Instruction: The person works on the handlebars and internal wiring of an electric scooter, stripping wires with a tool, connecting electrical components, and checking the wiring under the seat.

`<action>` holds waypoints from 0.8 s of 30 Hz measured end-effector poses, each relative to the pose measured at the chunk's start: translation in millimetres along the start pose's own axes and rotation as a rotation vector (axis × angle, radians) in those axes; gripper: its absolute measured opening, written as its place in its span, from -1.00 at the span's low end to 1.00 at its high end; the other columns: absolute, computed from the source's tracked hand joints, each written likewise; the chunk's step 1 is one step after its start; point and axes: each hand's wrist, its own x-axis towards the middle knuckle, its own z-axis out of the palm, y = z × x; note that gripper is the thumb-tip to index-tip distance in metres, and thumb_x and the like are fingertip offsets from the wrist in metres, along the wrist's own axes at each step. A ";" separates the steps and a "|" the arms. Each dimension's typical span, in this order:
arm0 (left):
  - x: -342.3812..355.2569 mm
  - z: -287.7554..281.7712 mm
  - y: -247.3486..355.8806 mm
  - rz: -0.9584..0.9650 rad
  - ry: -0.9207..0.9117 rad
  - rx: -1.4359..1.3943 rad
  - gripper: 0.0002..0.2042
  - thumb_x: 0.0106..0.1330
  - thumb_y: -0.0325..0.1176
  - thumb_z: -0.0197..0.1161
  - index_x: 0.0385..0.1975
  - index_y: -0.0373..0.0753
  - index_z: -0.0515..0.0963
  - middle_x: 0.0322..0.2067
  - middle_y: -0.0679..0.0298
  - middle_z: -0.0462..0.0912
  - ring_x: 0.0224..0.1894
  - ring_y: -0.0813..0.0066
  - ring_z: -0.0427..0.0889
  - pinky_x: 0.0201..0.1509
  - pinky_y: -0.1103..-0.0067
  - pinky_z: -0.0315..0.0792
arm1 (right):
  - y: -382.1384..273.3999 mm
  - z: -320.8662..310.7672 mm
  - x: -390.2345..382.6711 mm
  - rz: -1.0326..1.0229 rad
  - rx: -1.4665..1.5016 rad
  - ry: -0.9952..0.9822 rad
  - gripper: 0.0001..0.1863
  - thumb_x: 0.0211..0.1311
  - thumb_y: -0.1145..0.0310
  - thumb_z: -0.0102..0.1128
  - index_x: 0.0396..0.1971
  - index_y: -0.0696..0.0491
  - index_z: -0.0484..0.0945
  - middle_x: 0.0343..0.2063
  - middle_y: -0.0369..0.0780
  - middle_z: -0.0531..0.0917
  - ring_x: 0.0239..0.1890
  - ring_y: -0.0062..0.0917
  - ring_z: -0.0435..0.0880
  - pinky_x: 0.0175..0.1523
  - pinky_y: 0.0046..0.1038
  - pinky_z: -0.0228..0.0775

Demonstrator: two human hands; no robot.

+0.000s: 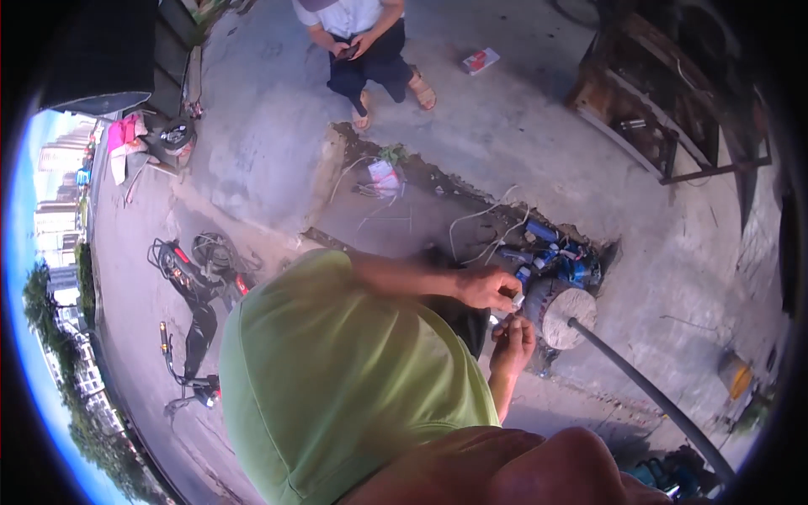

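My left hand (488, 289) reaches out from the green shirt sleeve, its fingers closed on a small whitish piece (518, 300). Just below it in the picture, my right hand (514, 343) is closed in a pinch. Whatever sits between its fingertips is too small to name. The fingertips of both hands are close together. Beside them stands a round, pale concrete block (569, 319) with a dark pole (648, 383) running out from its middle. A cluster of blue items (566, 257) lies near the block, their kinds unclear.
White cords (478, 217) lie on the ground beyond my left arm. Across from me a person (358, 50) holds a phone. A rusty metal frame (648, 109) stands at the upper right, a red-and-white box (480, 61) on the concrete, an electric bike (198, 295) at the left.
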 end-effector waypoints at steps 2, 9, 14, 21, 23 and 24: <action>-38.5 -17.9 3.2 0.058 0.075 0.144 -0.83 0.34 -0.40 0.31 -0.17 -0.35 0.60 -0.31 0.26 0.72 -0.24 0.61 0.60 -0.10 0.52 0.49 | 23.3 8.1 2.5 0.023 -0.155 -0.113 -0.92 0.48 0.40 0.15 -0.22 0.09 0.55 -0.36 -0.26 0.60 -0.44 -0.60 0.53 -0.38 -0.57 0.35; -162.9 -53.1 -16.7 0.170 0.496 0.181 -0.74 0.28 -0.31 0.34 -0.12 -0.34 0.62 -0.35 0.14 0.71 -0.30 0.43 0.66 -0.19 0.40 0.49 | 64.5 88.5 24.9 0.126 -0.296 -0.481 -0.85 0.34 0.34 0.38 -0.27 0.06 0.59 -0.43 -0.34 0.61 -0.40 -0.65 0.48 -0.24 -0.59 0.32; -231.8 -54.4 -28.3 0.066 0.723 0.107 -0.70 0.30 -0.27 0.34 -0.06 -0.29 0.61 -0.31 0.20 0.71 -0.25 0.46 0.69 -0.19 0.41 0.50 | 82.8 140.9 32.9 0.282 -0.518 -0.663 -0.93 0.36 0.55 0.14 -0.24 0.05 0.52 -0.43 -0.28 0.56 -0.39 -0.59 0.46 -0.22 -0.57 0.35; -275.7 -13.6 -51.6 0.183 0.959 -0.721 -0.84 0.38 -0.36 0.27 -0.12 -0.21 0.59 -0.31 0.41 0.68 -0.28 0.61 0.64 -0.16 0.58 0.53 | 108.6 204.1 26.3 0.394 -0.562 -0.921 -0.90 0.37 0.43 0.12 -0.20 0.09 0.55 -0.36 -0.32 0.57 -0.33 -0.66 0.53 -0.20 -0.58 0.41; -281.4 3.7 -55.8 0.252 1.054 -0.831 -0.87 0.38 -0.37 0.26 -0.15 -0.21 0.59 -0.32 0.43 0.67 -0.28 0.64 0.63 -0.17 0.60 0.52 | 115.2 210.7 23.1 0.459 -0.652 -0.959 -0.95 0.38 0.50 0.10 -0.21 0.09 0.50 -0.40 -0.27 0.55 -0.35 -0.58 0.50 -0.14 -0.51 0.39; -287.3 8.0 -57.3 0.293 1.093 -0.850 -0.88 0.38 -0.38 0.26 -0.15 -0.20 0.59 -0.32 0.43 0.67 -0.28 0.65 0.63 -0.17 0.61 0.52 | 120.1 217.7 18.3 0.483 -0.689 -0.975 -0.95 0.39 0.54 0.09 -0.21 0.10 0.47 -0.42 -0.25 0.54 -0.36 -0.55 0.49 -0.12 -0.48 0.38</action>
